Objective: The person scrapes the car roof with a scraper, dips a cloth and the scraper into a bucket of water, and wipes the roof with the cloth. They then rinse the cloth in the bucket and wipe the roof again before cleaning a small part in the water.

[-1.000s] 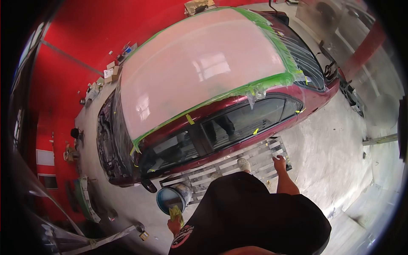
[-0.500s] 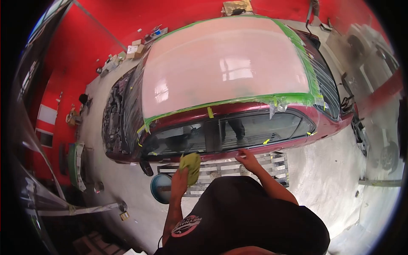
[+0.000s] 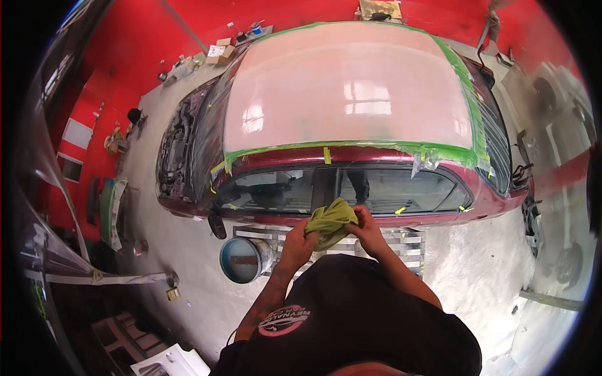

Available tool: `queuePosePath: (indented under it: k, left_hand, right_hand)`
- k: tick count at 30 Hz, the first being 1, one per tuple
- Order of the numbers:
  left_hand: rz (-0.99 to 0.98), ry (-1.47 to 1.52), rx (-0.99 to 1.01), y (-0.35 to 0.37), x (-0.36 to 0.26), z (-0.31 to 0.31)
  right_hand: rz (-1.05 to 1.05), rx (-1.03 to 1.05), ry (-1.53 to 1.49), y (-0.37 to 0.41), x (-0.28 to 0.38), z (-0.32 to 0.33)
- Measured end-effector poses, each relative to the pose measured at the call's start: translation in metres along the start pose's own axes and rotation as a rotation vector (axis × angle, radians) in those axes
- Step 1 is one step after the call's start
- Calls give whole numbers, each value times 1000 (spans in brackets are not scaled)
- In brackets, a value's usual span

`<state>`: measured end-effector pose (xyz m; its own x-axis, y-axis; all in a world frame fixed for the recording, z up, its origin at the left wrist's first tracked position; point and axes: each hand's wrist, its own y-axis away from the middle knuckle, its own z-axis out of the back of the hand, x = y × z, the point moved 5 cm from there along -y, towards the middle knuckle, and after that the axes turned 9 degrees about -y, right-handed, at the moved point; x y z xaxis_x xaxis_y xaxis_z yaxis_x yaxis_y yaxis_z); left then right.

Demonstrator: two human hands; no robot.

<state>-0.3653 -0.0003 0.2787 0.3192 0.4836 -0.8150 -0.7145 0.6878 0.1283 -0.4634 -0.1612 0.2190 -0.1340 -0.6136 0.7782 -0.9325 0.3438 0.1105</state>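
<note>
Two grips: left hand (image 3: 300, 241) and right hand (image 3: 369, 230) clutch bunched green cloth (image 3: 331, 220) (axis unclear), beside car (image 3: 376, 156)

Soft cloth rag (image 3: 330, 221) — glossy car roof (image 3: 351, 88) — metal bucket (image 3: 246, 259).

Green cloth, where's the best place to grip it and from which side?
Likely the bunched lower part, coming in from both sides: the green cloth is limp and crumpled, so a single edge would unfold. The left hand and right hand pinch it, one on each side.
</note>
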Motion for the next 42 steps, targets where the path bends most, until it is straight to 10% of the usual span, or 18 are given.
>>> queuePosePath:
  k: [7,12,21,29,33,42]
  left_hand:
    - [-24,217,-316,6,17,20]
    - [92,415,-188,8,18,15]
    - [105,687,-273,4,-7,36]
    - [108,540,-376,-15,-17,55]
    - [343,326,-111,-15,33,59]
    - [-149,57,196,-13,-43,4]
  right_hand:
    - [9,-269,-170,-1,15,23]
    - [-112,-313,-245,-3,13,29]
    - [-133,-59,754,8,-6,38]
    - [-18,-181,504,14,3,29]
    - [166,-229,521,13,59,9]
    - [358,-31,602,8,97,-62]
